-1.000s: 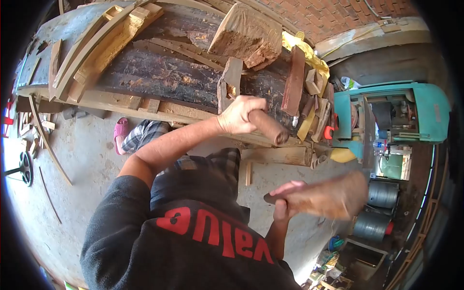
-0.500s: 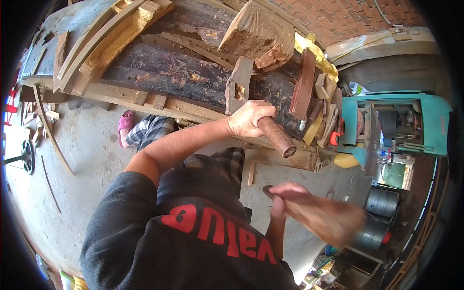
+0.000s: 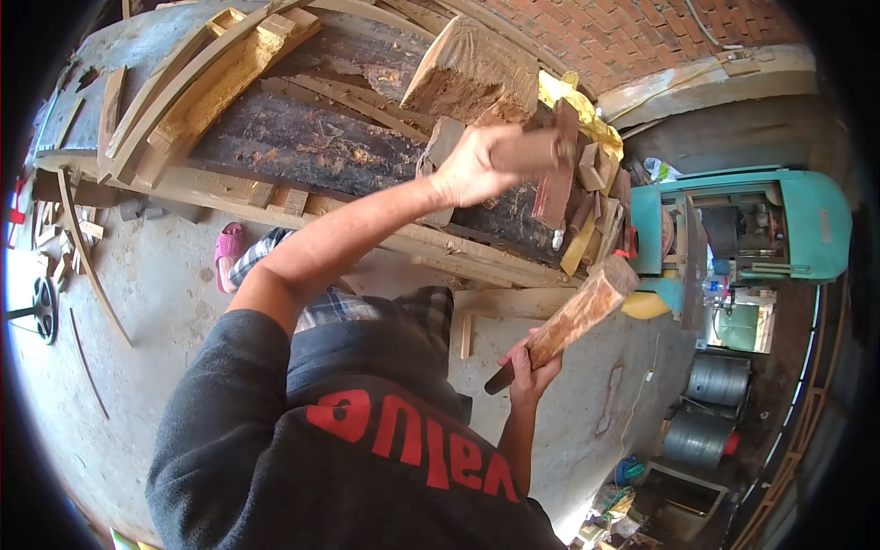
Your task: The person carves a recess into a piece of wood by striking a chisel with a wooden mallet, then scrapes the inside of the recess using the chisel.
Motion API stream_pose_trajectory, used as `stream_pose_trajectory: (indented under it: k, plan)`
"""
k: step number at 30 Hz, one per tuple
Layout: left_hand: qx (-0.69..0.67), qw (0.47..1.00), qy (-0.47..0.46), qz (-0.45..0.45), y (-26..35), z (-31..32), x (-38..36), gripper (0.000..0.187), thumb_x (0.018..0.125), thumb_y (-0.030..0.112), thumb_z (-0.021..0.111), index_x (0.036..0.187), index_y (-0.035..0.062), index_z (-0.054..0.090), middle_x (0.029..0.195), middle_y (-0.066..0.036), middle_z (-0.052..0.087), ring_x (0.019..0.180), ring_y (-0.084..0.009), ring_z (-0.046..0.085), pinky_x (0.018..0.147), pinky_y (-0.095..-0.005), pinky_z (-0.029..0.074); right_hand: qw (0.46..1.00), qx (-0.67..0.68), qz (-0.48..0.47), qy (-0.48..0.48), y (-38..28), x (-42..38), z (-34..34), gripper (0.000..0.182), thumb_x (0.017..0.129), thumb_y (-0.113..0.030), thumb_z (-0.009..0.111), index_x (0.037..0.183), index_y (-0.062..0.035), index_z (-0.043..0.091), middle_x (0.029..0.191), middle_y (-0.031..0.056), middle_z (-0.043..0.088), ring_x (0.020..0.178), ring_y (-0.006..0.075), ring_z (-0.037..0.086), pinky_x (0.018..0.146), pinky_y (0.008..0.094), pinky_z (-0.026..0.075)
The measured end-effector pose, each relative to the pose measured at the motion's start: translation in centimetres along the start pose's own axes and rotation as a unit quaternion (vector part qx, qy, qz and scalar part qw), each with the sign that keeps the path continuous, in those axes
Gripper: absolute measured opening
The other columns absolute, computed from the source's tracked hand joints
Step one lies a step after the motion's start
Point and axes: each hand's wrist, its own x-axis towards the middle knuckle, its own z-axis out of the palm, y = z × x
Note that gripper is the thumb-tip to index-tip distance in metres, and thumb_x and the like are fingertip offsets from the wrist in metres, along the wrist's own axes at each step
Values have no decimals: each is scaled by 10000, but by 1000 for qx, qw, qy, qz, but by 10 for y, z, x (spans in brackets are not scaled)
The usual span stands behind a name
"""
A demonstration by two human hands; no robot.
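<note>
My left hand (image 3: pixel 469 170) is closed round a thick brown wooden handle (image 3: pixel 527 152), round like a chisel's and blurred by motion. No blade shows; the handle points right, over the dark log. Just beneath that hand a small wood block (image 3: pixel 442 147) is partly covered. My right hand (image 3: pixel 534 371), lower and out over the floor, grips a wooden mallet (image 3: pixel 587 312) by its dark lower end. The mallet's pale, scarred head tilts up to the right. Behind the left hand, a big rough-cut wood chunk (image 3: pixel 472 69) rests on the dark log (image 3: pixel 302 137).
Reddish wood pieces (image 3: pixel 555 188) and offcuts lie at the log's right end. Beyond stands a teal machine (image 3: pixel 816 225). Curved, yellowish timbers (image 3: pixel 215 92) lie at the left. Metal cylinders (image 3: pixel 715 380) are at the right. A pink slipper (image 3: pixel 229 246) shows below the bench.
My left hand has swung the handle up, from pointing down-right to pointing right. The mallet has turned from low right to head-up, nearer the bench. The view has shifted slightly.
</note>
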Motion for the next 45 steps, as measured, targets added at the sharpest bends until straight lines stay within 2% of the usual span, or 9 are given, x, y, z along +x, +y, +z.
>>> stream_pose_trajectory:
  k: [6, 22, 26, 28, 32, 38, 40, 44, 45]
  plan:
    - [54, 993, -80, 62, -11, 9, -58, 245, 615, 95, 680, 803, 58, 526, 711, -142, 589, 694, -380, 606, 599, -421, 481, 998, -22, -36, -46, -25, -2, -4, 586, 831, -331, 699, 1167, 41, 395, 691, 79, 568, 556, 160, 555, 553, 265, 456]
    - [60, 984, -76, 153, -30, 18, -66, 364, 689, 220, 835, 748, 92, 499, 660, -71, 557, 622, -300, 578, 568, -381, 438, 994, 24, -109, 3, -27, 5, 4, 163, 755, -102, 687, 777, -23, 547, 736, 71, 566, 619, 179, 562, 616, 282, 459]
    - [50, 985, -66, 154, -28, 15, -67, 371, 684, 192, 842, 749, 86, 492, 650, -68, 543, 608, -293, 565, 551, -385, 426, 824, -418, -321, -209, -7, 15, 1, 378, 709, -133, 760, 972, -11, 517, 757, 93, 609, 670, 164, 572, 662, 291, 470]
    - [55, 989, -37, 131, -24, 8, -61, 373, 682, 185, 844, 749, 86, 491, 654, -65, 544, 605, -289, 562, 545, -386, 426, 997, -66, 6, 42, 5, 3, 18, 219, 730, -92, 706, 848, -17, 537, 728, 47, 543, 611, 162, 548, 602, 255, 457]
    - [49, 985, -67, 150, -27, 11, -68, 382, 689, 202, 846, 752, 92, 486, 660, -59, 546, 601, -287, 555, 540, -385, 426, 962, 9, -234, -137, -22, 22, 7, 353, 762, -151, 710, 984, 5, 484, 722, 39, 550, 608, 136, 543, 586, 261, 460]
    - [36, 985, -56, 159, -25, 8, -67, 384, 685, 217, 851, 751, 98, 492, 652, -54, 543, 595, -287, 554, 529, -376, 415, 996, -86, -3, -31, 15, 9, 8, 242, 700, -115, 786, 785, -1, 591, 665, 29, 560, 571, 150, 530, 603, 309, 461]
    - [63, 982, -59, 169, -28, 9, -67, 377, 696, 210, 841, 746, 96, 485, 649, -58, 535, 594, -292, 545, 533, -382, 414, 918, -266, -278, -99, -16, 15, 2, 236, 679, -94, 781, 789, -17, 587, 660, 35, 565, 566, 143, 530, 582, 289, 445]
    - [60, 977, -98, 178, -35, 16, -77, 356, 710, 225, 820, 746, 99, 489, 643, -60, 530, 598, -291, 549, 572, -387, 407, 971, 134, -199, -24, -7, 6, 28, 268, 665, -97, 770, 841, -49, 574, 776, 93, 603, 683, 189, 584, 649, 317, 468]
    - [73, 972, -110, 192, -37, 16, -79, 337, 722, 250, 802, 751, 101, 502, 642, -68, 535, 603, -298, 557, 593, -393, 402, 925, -273, -83, -250, 0, 8, -12, 361, 678, -122, 784, 939, -24, 554, 883, 126, 606, 746, 211, 601, 670, 330, 478]
